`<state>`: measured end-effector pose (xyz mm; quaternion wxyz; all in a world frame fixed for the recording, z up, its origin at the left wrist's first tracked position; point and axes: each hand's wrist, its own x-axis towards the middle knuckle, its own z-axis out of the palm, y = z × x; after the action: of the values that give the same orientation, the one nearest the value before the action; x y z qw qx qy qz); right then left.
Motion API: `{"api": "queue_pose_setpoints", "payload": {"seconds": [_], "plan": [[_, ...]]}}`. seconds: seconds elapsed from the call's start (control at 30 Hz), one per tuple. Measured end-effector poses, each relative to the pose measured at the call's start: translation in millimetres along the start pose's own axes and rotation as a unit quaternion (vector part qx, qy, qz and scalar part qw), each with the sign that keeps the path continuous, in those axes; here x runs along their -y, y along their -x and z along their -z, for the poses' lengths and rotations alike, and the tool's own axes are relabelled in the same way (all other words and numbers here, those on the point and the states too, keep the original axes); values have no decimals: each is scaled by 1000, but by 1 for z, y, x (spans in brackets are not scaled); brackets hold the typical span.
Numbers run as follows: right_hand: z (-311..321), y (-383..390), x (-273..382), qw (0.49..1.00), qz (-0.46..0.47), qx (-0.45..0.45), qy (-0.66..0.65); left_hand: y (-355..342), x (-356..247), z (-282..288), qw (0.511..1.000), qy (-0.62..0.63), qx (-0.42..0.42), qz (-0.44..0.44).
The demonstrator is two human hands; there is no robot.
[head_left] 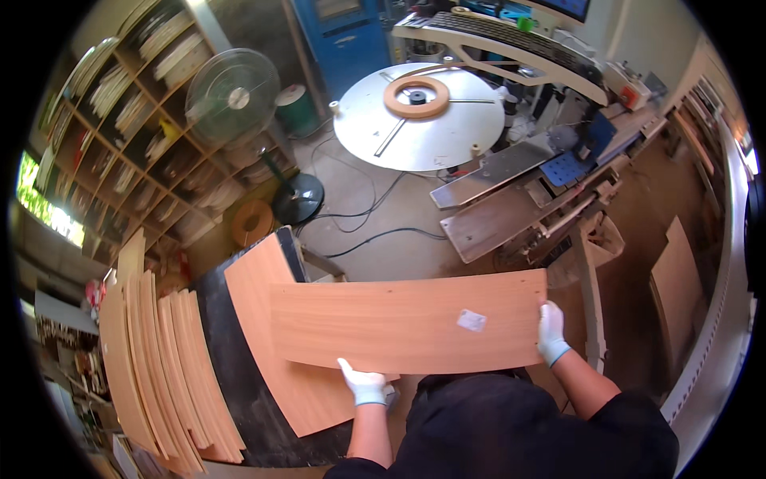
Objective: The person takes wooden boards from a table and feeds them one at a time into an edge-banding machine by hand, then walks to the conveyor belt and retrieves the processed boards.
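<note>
Held level in front of me is a long wood-grain board point(383, 323) with a small white label point(471, 320) on its face. My right hand point(550, 331), in a white glove, grips its right end. My left hand point(363, 383), gloved too, holds the near long edge left of the middle, thumb on top and fingers hidden beneath. The left end of this board overlaps another wood-grain board point(259, 275), which lies on a black-topped table point(219, 303). Whether the two boards touch there, I cannot tell.
Several boards point(171, 367) stand stacked at the table's left. Ahead are a round white turntable point(367, 132) carrying a brown edging roll point(435, 108), and a machine bench point(495, 227) to the right. A floor fan point(299, 199) stands before shelves point(140, 156). Cables point(375, 209) cross the floor.
</note>
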<state>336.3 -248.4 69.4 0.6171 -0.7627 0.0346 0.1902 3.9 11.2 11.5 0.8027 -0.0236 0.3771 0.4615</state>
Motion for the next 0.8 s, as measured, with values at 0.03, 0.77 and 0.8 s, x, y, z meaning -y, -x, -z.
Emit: {"api": "queue_pose_setpoints", "payload": {"seconds": [0.03,0.77,0.8], "plan": [[26,-7,4,999,30,-38,16,25,18,-33,995,27,9,100],[302,195,-168,905,-105,-281,-300,33,209,-116,620,-575,334,417],[305,195,-159,898,-135,-251,-336,22,217,-104,633,-571,339,399]]}}
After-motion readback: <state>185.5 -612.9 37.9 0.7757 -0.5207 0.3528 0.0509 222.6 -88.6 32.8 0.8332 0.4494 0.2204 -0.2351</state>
